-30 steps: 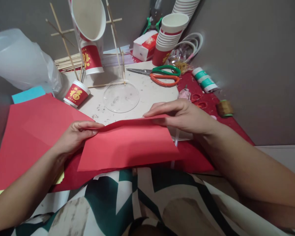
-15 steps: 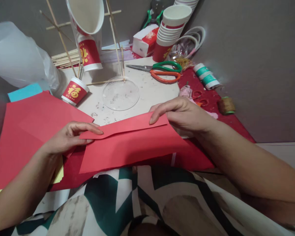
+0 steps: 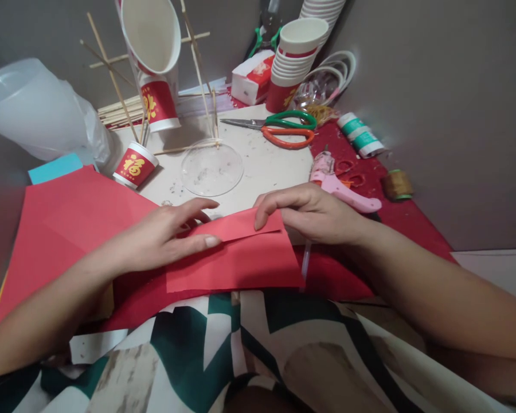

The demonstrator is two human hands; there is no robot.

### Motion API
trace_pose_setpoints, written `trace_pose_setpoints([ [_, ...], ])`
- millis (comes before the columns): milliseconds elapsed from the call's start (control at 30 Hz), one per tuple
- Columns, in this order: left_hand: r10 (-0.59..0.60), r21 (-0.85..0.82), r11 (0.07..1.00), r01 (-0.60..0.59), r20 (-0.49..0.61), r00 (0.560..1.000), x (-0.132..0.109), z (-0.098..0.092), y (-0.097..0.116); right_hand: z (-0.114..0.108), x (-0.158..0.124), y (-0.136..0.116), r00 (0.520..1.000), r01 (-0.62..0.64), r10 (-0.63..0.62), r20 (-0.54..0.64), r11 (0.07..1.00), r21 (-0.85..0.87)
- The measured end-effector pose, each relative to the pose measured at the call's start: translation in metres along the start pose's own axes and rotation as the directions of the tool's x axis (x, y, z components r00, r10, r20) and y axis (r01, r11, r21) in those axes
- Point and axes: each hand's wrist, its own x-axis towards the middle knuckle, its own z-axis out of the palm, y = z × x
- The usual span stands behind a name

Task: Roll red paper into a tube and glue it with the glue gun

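A sheet of red paper (image 3: 236, 264) hangs in front of me with its top edge folded over in a long strip. My right hand (image 3: 309, 212) grips the fold at its right end, index finger bent over the front. My left hand (image 3: 167, 232) lies at the left part of the fold, thumb on its front and fingers apart behind the top edge. Larger red paper sheets (image 3: 60, 229) lie to the left, partly under my left forearm. Just beyond my right hand is a pink glue gun (image 3: 339, 186).
Scissors (image 3: 279, 127) with green and orange handles lie on the white board (image 3: 266, 172), beside a clear plastic disc (image 3: 212, 166). Paper cups (image 3: 136, 164), a cup stack (image 3: 290, 69), wooden sticks (image 3: 120, 112), a thread spool (image 3: 396, 184) and a white plastic bag (image 3: 47, 115) stand around.
My left hand has slid right along the fold, its thumb now nearer the middle. The red sheet hangs straighter. More of the glue gun shows beyond my right hand.
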Motion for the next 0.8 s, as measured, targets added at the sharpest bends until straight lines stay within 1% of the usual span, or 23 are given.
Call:
trace_pose_setpoints([
  [67,0.02,0.017,1.0,-0.021,0.046,0.999,0.011,0.007,0.002,0.0,0.0,-0.001,1.0,0.014,-0.014,-0.003,1.0,-0.014],
  [100,0.033,-0.017,0.999,-0.032,0.063,0.997,0.015,0.01,0.001,-0.001,0.0,-0.002,1.0,0.023,-0.023,-0.002,0.999,-0.023],
  [133,0.042,-0.08,0.996,-0.036,0.071,0.997,0.019,0.013,-0.002,-0.003,0.0,-0.003,0.999,0.034,-0.034,-0.003,0.999,-0.033],
  [200,0.035,-0.258,0.966,-0.016,0.068,0.997,0.025,0.018,-0.01,-0.009,-0.002,-0.003,0.998,0.062,-0.064,-0.024,0.996,-0.063],
  [300,-0.047,-0.525,0.847,0.079,0.075,0.996,0.028,0.021,-0.022,-0.019,-0.005,0.001,0.984,0.125,-0.141,-0.104,0.982,-0.145],
  [367,-0.095,-0.645,0.752,0.137,0.1,0.99,0.028,0.021,-0.026,-0.023,-0.007,0.005,0.965,0.183,-0.219,-0.144,0.957,-0.226],
  [400,-0.106,-0.679,0.718,0.156,0.115,0.988,0.028,0.021,-0.028,-0.024,-0.008,0.008,0.953,0.22,-0.266,-0.144,0.936,-0.274],
  [433,-0.109,-0.697,0.697,0.168,0.129,0.986,0.028,0.021,-0.029,-0.024,-0.009,0.01,0.942,0.256,-0.31,-0.13,0.912,-0.32],
  [500,-0.103,-0.7,0.691,0.183,0.156,0.982,0.028,0.021,-0.029,-0.022,-0.009,0.013,0.924,0.322,-0.375,-0.07,0.866,-0.382],
  [633,-0.065,-0.648,0.743,0.168,0.18,0.981,0.027,0.022,-0.03,-0.015,-0.01,0.013,0.918,0.378,-0.396,0.038,0.84,-0.39],
  [733,-0.035,-0.578,0.807,0.117,0.151,0.988,0.027,0.025,-0.03,-0.011,-0.011,0.01,0.904,0.413,-0.425,0.047,0.839,-0.355],
  [800,-0.009,-0.547,0.835,0.068,0.11,0.994,0.026,0.027,-0.029,-0.008,-0.011,0.008,0.898,0.417,-0.44,0.002,0.85,-0.323],
])
